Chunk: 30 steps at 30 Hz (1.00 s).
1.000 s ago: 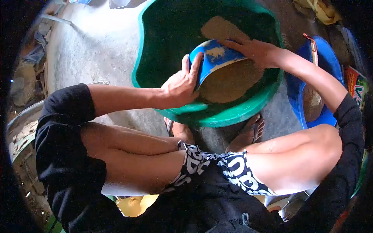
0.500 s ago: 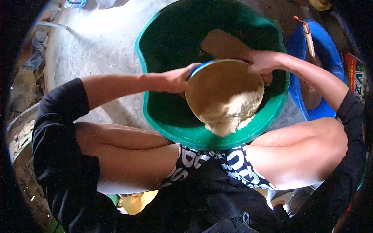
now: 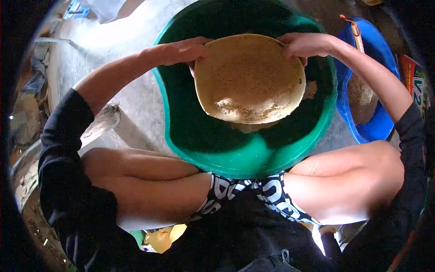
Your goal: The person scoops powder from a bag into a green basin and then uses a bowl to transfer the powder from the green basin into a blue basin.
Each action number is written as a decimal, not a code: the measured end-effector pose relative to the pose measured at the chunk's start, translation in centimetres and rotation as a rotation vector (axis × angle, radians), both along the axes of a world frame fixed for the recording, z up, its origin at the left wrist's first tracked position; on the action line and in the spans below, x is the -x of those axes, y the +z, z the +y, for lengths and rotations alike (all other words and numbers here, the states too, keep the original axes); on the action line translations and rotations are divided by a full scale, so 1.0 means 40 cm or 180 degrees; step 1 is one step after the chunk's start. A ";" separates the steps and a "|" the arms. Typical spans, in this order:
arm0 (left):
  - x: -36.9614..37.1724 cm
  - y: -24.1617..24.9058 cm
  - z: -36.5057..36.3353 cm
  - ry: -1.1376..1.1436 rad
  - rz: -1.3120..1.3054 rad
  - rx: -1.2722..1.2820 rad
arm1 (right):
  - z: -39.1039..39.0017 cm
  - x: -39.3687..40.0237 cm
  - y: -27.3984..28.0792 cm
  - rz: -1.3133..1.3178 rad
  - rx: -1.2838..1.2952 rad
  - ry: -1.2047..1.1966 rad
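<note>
A round bowl [image 3: 249, 43] with a pale rim is held between my two hands over a large green tub [image 3: 253, 158]. Coarse tan meal [image 3: 253, 77] covers the bowl's inside, with a lighter powdery ridge along the near edge. My left hand [image 3: 194, 51] grips the left side of the rim, its fingers partly hidden behind the wall. On the opposite side my right hand [image 3: 304, 45] is closed around the rim. A little tan material shows inside the tub below the bowl; the bowl hides much of the tub's floor.
To the right stands a blue basin [image 3: 374, 131] holding brownish grain or meal [image 3: 361, 102], with a long-handled tool [image 3: 358, 38] leaning at its far edge. A red printed bag [image 3: 410, 79] lies beyond it. Grey concrete floor [image 3: 95, 59] is on the left.
Both hands have moved the bowl away from my body and slightly left. It was tilted down to the right with powder heaped at the near lip; now it is more level, its contents spread.
</note>
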State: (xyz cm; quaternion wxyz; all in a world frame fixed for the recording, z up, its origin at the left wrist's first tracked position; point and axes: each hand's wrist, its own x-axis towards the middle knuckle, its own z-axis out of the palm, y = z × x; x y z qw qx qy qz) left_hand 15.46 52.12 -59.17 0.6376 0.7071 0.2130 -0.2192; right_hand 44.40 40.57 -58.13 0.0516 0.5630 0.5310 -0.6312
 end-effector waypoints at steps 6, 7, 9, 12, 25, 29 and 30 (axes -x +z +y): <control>-0.004 -0.033 0.015 -0.0131 -0.0303 0.0083 | -0.002 -0.032 -0.055 0.0254 0.0494 -0.0089; 0.002 -0.065 0.010 -0.0046 -0.0866 -0.0333 | 0.006 -0.037 -0.049 0.0280 0.0645 -0.0094; 0.018 -0.063 -0.037 0.0524 -0.1182 -0.0437 | 0.002 -0.012 -0.003 0.0333 0.0883 -0.0078; 0.042 0.021 -0.130 0.0589 -0.0395 -0.2250 | 0.001 0.037 0.046 -0.0099 0.0514 0.0361; 0.201 0.269 -0.469 0.1507 -0.0270 -0.2891 | -0.254 0.211 0.356 -0.1038 -0.1422 0.0748; 0.121 0.458 -0.515 0.1157 -0.1210 -0.3428 | -0.416 0.191 0.553 -0.1956 -0.2024 0.0880; 0.082 0.493 -0.498 0.1086 -0.1256 -0.3384 | -0.436 0.160 0.580 -0.1555 -0.1717 0.0147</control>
